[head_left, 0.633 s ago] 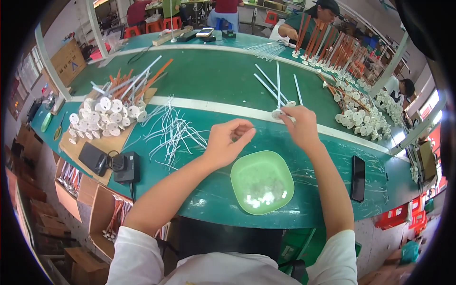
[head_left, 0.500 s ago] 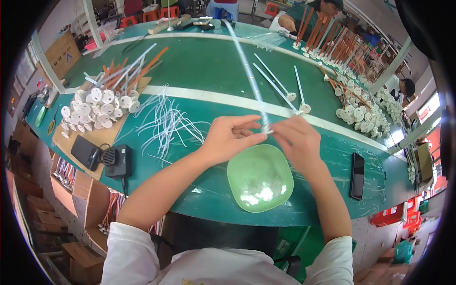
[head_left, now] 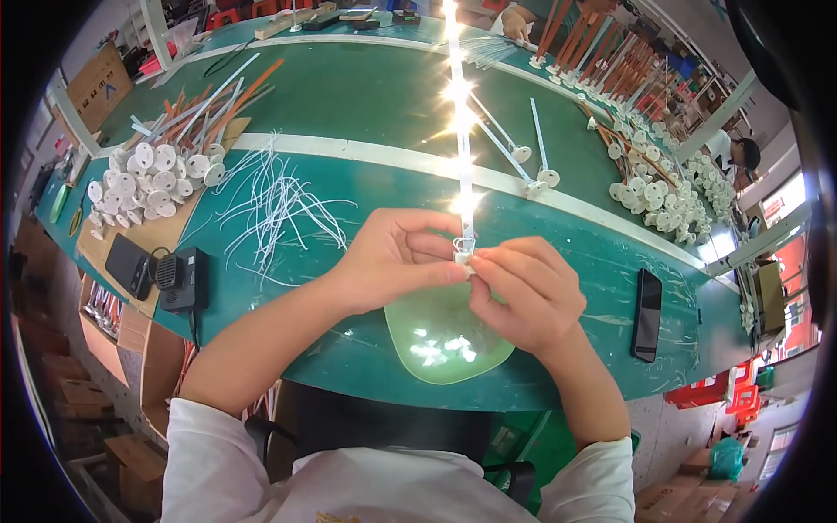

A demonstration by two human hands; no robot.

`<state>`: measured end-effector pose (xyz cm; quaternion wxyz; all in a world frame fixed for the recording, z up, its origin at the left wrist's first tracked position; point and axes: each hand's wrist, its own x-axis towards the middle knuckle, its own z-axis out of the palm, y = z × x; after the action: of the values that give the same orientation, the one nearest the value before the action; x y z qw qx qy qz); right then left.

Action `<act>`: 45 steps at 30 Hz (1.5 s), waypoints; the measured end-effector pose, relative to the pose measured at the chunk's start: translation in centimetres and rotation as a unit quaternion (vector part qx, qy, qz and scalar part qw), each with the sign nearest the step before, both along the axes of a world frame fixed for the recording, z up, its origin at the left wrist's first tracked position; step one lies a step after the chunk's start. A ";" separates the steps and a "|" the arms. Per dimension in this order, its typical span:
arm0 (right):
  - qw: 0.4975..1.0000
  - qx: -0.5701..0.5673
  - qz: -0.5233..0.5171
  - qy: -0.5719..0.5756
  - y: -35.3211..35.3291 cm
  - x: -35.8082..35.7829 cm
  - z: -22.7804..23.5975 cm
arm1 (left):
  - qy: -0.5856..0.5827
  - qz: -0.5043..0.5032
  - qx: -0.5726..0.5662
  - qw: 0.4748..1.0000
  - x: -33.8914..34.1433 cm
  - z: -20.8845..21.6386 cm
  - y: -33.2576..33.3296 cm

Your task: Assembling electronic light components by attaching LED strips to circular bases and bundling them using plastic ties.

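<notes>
A narrow LED strip [head_left: 463, 131] stands nearly upright over the near part of the table, with several bright lights glowing along it. At its lower end sits a small white connector [head_left: 464, 256] with short wires. My left hand [head_left: 384, 261] is closed on that end, thumb and fingers meeting at the connector. From the other side my right hand [head_left: 530, 292] pinches the same white part between thumb and fingertips. Just below both hands lies a light green plate [head_left: 449, 353], partly covered by them.
Loose white wires [head_left: 275, 209] lie to the left. Beyond them are strips with round white bases [head_left: 153, 179] on cardboard. A black box-shaped device [head_left: 181, 279] is near left, a phone [head_left: 647, 314] right. More stemmed pieces [head_left: 649, 196] crowd the far right, near another person's hand [head_left: 516, 22].
The LED strip, unlit before, now glows. It has swung from leaning left to upright, and my right hand now pinches its lower end more tightly. The view has shifted slightly.
</notes>
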<state>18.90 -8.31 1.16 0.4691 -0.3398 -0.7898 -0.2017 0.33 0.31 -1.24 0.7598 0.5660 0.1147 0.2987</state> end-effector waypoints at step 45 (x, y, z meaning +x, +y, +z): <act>0.724 -0.610 0.065 0.315 -1.2 1.0 1.5 | -0.021 0.105 0.147 0.983 0.6 -0.6 -0.3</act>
<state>19.87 -9.54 2.70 0.3947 -0.5442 -0.5693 0.4733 0.91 0.01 -1.88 0.6346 0.6503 0.1124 0.4023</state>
